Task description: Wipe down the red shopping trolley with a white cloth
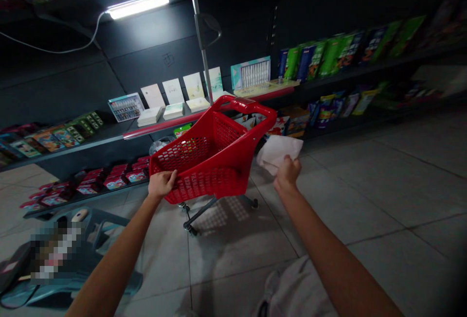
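Shopping cart (237, 161) (red), upright, touching left hand (161, 184)

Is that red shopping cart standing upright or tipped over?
Upright: the cart stands with its wheels on the floor, and its open top faces up.

Glossy, smooth plastic shopping cart (235, 159)

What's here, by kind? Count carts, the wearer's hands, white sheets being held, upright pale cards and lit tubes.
Red cart: 1
Left hand and right hand: 2
Held white sheet: 1
Upright pale cards: 4
Lit tube: 1
Total: 9
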`<state>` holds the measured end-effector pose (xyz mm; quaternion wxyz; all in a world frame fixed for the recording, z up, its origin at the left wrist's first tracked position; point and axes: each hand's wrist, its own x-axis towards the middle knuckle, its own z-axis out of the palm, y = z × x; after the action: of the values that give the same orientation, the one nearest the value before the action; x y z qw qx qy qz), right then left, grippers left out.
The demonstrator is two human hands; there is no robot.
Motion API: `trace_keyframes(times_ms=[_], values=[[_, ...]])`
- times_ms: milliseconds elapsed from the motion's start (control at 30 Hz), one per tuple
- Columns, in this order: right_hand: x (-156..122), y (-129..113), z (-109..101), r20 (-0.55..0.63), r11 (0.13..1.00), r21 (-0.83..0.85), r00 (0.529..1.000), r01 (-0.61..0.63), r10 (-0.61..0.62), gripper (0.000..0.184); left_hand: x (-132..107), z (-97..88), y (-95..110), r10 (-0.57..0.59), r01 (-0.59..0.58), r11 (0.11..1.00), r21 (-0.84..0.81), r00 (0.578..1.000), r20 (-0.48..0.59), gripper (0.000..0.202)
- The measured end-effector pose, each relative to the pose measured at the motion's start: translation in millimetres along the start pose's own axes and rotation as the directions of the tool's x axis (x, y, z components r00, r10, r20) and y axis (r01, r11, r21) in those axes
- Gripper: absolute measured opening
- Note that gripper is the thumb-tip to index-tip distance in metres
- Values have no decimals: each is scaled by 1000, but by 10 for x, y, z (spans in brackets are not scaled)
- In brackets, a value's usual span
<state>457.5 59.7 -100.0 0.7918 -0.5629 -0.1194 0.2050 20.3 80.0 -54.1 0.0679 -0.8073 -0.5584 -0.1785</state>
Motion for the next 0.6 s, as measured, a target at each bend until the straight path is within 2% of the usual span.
trace_keyframes(times_ms=[67,133,233,267,333,400,467,533,600], values=[[25,-5,6,-44,998,61,999,-17,19,38,1,-3,-6,6,-6,1000,8,1000,-9,59],[-13,13,43,6,997,57,999,-47,47,44,2,-5,-14,3,-3,1000,16,1000,-17,57],[-131,83,141,251,996,-29,964,-85,90,50,5,-12,-4,9,-5,997,82,998,-59,51],[-169,112,176,327,996,-67,941,-62,81,51,7,-18,12,21,-11,994,111,996,-89,47],[-228,170,234,408,990,-137,912,31,28,53,14,-35,71,51,-25,988,152,985,-166,35],[-255,218,273,418,977,-186,908,109,-22,57,26,-59,174,78,-42,987,156,970,-228,35],[-256,254,295,412,970,-207,911,124,-29,59,50,-87,324,95,-62,989,133,961,-258,44],[-241,281,307,416,970,-204,909,128,-32,58,100,-109,521,108,-91,993,75,958,-265,46],[-217,299,307,448,960,-200,890,195,-87,56,189,-120,759,116,-123,992,-8,959,-257,43]])
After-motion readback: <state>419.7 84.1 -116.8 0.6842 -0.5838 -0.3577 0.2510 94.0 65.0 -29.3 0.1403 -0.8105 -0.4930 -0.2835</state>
